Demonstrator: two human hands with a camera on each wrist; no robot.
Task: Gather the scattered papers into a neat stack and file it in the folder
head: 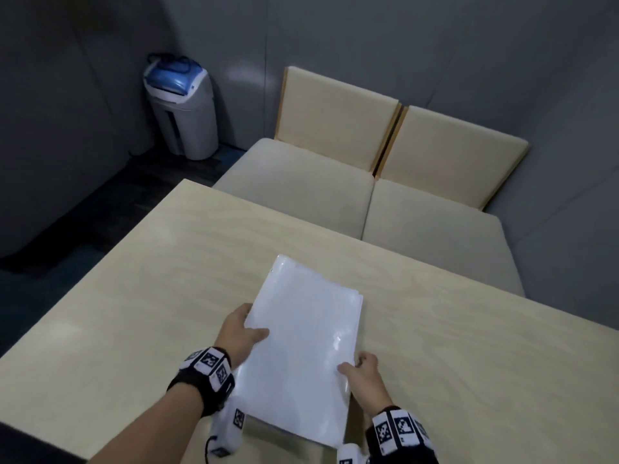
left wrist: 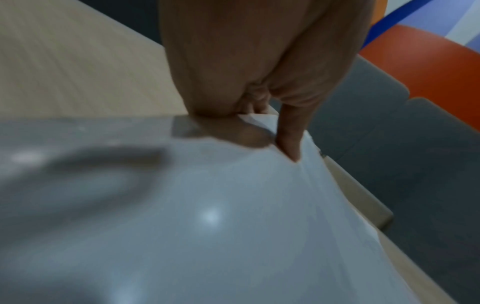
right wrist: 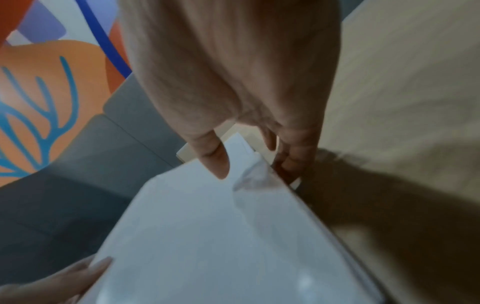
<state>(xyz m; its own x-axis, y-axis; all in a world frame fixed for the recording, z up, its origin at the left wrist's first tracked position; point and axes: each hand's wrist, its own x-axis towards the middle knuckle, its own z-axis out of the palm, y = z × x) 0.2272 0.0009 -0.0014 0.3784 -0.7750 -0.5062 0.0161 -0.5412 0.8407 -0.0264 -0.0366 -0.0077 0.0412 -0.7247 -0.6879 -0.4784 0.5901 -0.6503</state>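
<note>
A stack of white papers [head: 301,346] sits inside a glossy clear folder, tilted slightly and held over the wooden table [head: 134,296] near its front. My left hand [head: 249,324] grips the stack's left edge, thumb on top and fingers underneath. My right hand [head: 355,365] grips the right edge in the same way. In the left wrist view my left hand [left wrist: 259,131] pinches the sheet edges of the stack [left wrist: 207,226]. The right wrist view shows my right hand [right wrist: 249,162] with its thumb lying on the stack [right wrist: 221,246]. At the far right corner the sheet edges fan out a little.
Two beige cushioned seats [head: 301,182] stand against the table's far edge. A grey bin with a blue lid [head: 181,105] is in the back left corner by the wall. Bare tabletop lies left and right of the stack.
</note>
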